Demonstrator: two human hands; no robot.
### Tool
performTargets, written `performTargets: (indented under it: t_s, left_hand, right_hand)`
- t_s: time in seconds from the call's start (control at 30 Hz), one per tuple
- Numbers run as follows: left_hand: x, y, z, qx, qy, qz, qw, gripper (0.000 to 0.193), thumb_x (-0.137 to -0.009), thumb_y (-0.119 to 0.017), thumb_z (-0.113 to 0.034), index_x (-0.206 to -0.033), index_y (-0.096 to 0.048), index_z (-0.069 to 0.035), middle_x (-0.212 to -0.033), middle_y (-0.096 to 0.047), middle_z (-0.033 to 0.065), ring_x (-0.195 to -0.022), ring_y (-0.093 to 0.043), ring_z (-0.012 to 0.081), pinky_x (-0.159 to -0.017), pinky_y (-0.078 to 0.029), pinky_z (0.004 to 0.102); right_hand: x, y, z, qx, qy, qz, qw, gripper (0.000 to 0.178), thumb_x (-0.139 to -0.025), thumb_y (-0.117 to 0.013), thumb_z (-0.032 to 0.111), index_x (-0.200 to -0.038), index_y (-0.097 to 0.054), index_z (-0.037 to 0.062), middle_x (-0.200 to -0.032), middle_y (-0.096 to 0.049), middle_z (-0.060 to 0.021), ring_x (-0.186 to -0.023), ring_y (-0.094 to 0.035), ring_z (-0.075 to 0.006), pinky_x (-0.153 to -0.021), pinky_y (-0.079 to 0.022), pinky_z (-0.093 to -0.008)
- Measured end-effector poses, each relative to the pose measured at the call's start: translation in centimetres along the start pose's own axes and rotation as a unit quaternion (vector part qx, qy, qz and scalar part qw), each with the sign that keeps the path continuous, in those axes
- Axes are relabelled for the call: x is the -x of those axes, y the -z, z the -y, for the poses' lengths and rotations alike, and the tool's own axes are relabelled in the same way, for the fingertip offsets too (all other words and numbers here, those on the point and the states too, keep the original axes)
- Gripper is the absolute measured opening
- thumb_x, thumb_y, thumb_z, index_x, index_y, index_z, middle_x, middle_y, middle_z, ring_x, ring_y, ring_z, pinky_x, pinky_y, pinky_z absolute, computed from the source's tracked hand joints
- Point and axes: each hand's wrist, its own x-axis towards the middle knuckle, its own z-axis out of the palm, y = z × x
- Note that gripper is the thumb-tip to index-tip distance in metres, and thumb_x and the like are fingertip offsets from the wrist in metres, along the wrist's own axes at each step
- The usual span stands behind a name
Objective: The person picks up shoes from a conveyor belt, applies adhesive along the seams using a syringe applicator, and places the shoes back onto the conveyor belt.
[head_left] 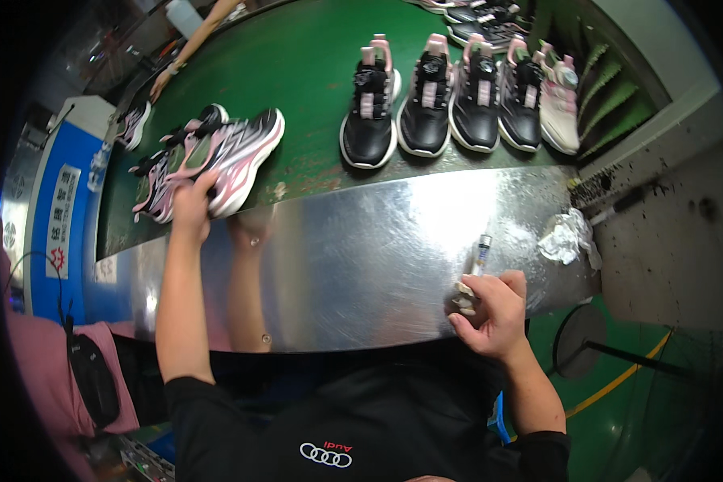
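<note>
At the left, my left hand [191, 210] is closed on the heel end of a black, pink and grey sneaker [247, 157], which is tilted with its white sole toward the right. Beside it on the green surface are more sneakers of the same look, one being a pink and black sneaker [157, 181]. Over the metal ledge [345, 265] my right hand [494, 313] pinches a small beige lump [464, 299], whose kind I cannot make out. A slim white tube with a dark cap [481, 253] points away from its fingertips; whether they touch it is unclear.
Black sneakers with pink tabs [369, 112] stand in a row at the far right, ending in a cream sneaker [560, 104]. Crumpled foil [566, 238] lies by the right wall. Another person's arm [193, 44] reaches in at the far left. A person in pink [36, 377] is close on my left.
</note>
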Motion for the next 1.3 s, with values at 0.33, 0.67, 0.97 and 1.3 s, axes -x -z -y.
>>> performTargets:
  t_s: [0.33,0.67,0.97,1.3]
  left_hand:
    - [21.0,-1.6,2.6,-0.346,-0.265,0.145,0.888,0.091,-0.067,-0.073,-0.014,-0.139,-0.021,0.003,-0.139,-0.03,0.016,-0.126,-0.037,0.0298,-0.095,-0.041,0.0351]
    - [6.3,-0.5,3.2,-0.127,0.0,0.131,0.983,0.034,-0.092,-0.051,-0.026,-0.116,-0.056,-0.001,-0.076,-0.057,0.0008,-0.065,-0.054,0.0066,-0.053,-0.042,0.0195]
    - [9.1,-7.7,-2.3,0.072,0.074,0.221,0.97,0.045,-0.08,-0.064,-0.016,-0.117,-0.04,-0.004,-0.099,-0.056,0.0078,-0.089,-0.058,0.0155,-0.081,-0.05,0.0309]
    - [13.3,-10.0,-1.7,0.336,0.044,0.319,0.885,0.059,-0.067,-0.075,-0.009,-0.12,-0.049,-0.003,-0.107,-0.06,0.0097,-0.098,-0.06,0.0192,-0.09,-0.048,0.0349]
  right_hand:
    - [-0.3,0.8,0.2,-0.107,-0.048,-0.018,0.993,0.046,-0.06,-0.078,0.019,-0.102,-0.064,0.0069,-0.082,-0.062,-0.0026,-0.068,-0.045,-0.0229,-0.067,-0.039,-0.0325]
    - [3.4,3.6,1.1,-0.362,-0.219,-0.045,0.905,0.053,-0.079,-0.072,0.015,-0.124,-0.049,-0.003,-0.097,-0.057,-0.0044,-0.092,-0.054,-0.0106,-0.079,-0.045,-0.0234]
    - [4.1,5.0,2.4,-0.323,-0.236,0.009,0.917,0.049,-0.071,-0.075,0.016,-0.111,-0.056,-0.0048,-0.087,-0.063,-0.007,-0.078,-0.057,-0.011,-0.07,-0.045,-0.0226]
    - [-3.9,5.5,7.0,-0.59,-0.129,0.05,0.795,0.066,-0.065,-0.081,0.044,-0.105,-0.055,-0.0014,-0.083,-0.063,-0.0161,-0.074,-0.061,-0.0208,-0.066,-0.047,-0.0279]
